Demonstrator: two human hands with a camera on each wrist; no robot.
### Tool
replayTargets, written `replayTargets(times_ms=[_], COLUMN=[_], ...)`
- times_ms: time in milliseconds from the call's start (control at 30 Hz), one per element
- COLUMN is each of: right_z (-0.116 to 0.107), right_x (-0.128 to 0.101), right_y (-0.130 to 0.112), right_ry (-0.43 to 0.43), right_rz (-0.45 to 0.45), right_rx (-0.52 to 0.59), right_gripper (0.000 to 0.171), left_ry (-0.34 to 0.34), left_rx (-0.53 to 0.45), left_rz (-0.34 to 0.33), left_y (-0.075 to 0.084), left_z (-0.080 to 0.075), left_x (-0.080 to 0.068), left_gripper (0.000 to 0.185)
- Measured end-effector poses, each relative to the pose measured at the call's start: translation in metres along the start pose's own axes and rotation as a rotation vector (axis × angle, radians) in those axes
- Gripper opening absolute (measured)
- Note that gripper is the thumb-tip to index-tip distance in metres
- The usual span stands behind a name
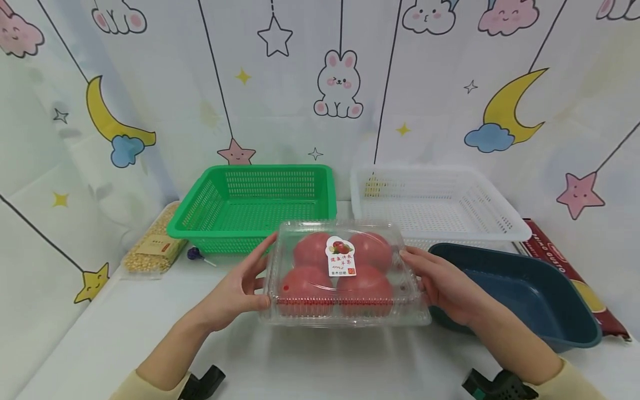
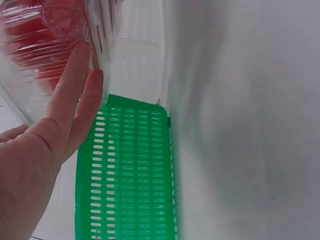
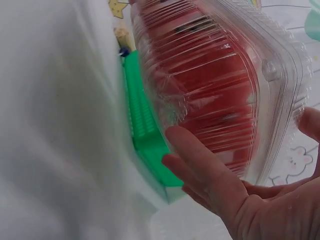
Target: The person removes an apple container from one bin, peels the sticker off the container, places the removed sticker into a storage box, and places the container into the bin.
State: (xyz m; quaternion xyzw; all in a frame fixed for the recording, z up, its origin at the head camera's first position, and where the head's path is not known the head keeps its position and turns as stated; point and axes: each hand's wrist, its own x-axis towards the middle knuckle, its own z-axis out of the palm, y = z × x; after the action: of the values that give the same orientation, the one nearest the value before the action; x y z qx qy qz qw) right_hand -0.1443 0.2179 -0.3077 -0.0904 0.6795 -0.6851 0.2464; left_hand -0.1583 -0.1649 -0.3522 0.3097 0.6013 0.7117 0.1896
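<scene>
Left of the desk (image 1: 150, 333): a clear bag of pale yellow grains (image 1: 152, 247) lay against the backdrop wall, a small blue-headed lollipop (image 1: 196, 255) just beside it. Next, the green slotted plastic basket (image 1: 252, 205) stood at the back, nothing visible inside. Left hand (image 1: 235, 291) gripped the left end of the clear plastic clamshell box of four red apples (image 1: 342, 272); its fingers (image 2: 75, 85) lay nearly straight along the box's side wall, thumb hooked at the near corner. The box sat centre-front, just before the green basket, seemingly raised slightly off the desk, though contact could not be confirmed. Lid was closed; a white label with red print (image 1: 341, 256) sat on top, four apples packed two by two. Right hand (image 1: 442, 283) held the right end likewise, fingers (image 3: 210, 170) spread under and along the ribbed wall, thumb on the opposite edge. Judgement: with thin, flexible walls, the hold is best kept even on both ends and the box level, squeezing lightly so the lid stays latched. Behind right, a white slotted plastic basket (image 1: 435, 200) appeared empty. A dark blue plastic tub (image 1: 530, 294) lay just right of the box, nothing seen inside. A dark red printed packet (image 1: 575, 272) lay at far right.
</scene>
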Motion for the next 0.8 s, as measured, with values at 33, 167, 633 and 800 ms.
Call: replayTargets(times_ms=[33, 167, 633, 800], right_z=[0.001, 0.003, 0.012, 0.014], right_x=[0.000, -0.001, 0.009, 0.012], right_y=[0.002, 0.008, 0.029, 0.032], right_ry=[0.013, 0.043, 0.171, 0.207], right_rz=[0.016, 0.055, 0.163, 0.185], right_rx=[0.003, 0.008, -0.025, -0.047], right_gripper=[0.062, 0.066, 0.071, 0.074], left_ry=[-0.003, 0.000, -0.009, -0.016], left_rx=[-0.001, -0.002, -0.054, -0.061], left_rz=[-0.001, -0.023, -0.134, -0.147], left_y=[-0.002, -0.009, -0.027, -0.029], left_z=[0.000, 0.000, -0.003, -0.004], left_x=[-0.001, -0.004, -0.009, -0.010], left_gripper=[0.096, 0.097, 0.101, 0.100])
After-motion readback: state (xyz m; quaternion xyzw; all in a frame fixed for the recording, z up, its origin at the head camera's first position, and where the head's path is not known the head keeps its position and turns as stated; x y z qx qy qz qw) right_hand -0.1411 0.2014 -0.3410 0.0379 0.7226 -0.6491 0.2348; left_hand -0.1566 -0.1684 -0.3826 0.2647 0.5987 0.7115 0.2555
